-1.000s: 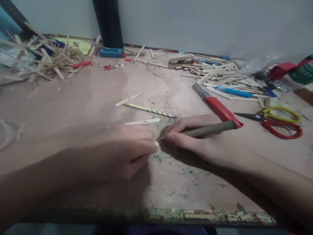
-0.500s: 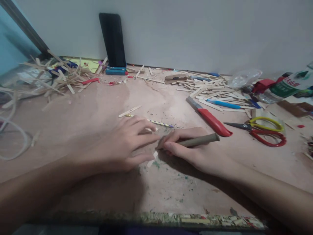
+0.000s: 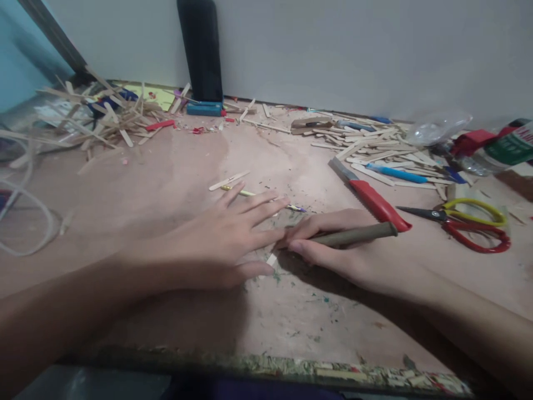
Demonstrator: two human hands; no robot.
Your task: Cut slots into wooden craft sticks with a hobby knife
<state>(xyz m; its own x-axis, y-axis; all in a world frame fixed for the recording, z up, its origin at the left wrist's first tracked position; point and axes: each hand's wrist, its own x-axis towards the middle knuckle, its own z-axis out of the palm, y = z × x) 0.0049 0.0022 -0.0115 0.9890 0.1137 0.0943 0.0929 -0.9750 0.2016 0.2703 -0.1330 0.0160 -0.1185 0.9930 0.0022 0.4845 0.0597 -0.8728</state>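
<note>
My left hand (image 3: 227,236) lies low over the tabletop with its fingers spread, thumb and index finger beside a small pale wooden stick piece (image 3: 271,259). My right hand (image 3: 350,258) pinches a grey-green, pen-like tool (image 3: 358,235), its flared end pointing right. The tool's tip is hidden behind my fingers, close to the stick piece and my left index fingertip. Under and beyond the left fingers lies a patterned pencil (image 3: 245,193), partly covered. A craft stick (image 3: 229,180) rests just behind it.
A red-handled knife (image 3: 378,205) and scissors (image 3: 453,216) lie to the right. Craft sticks (image 3: 375,150) are heaped behind them, with another pile (image 3: 110,116) at back left. A phone (image 3: 202,50) stands in a blue holder. A clear tube (image 3: 45,239) curls at left.
The whole view has shifted slightly. My left fingers have spread wider and reach farther over the pencil. Less of the small stick piece shows; my right hand keeps its grip on the tool.
</note>
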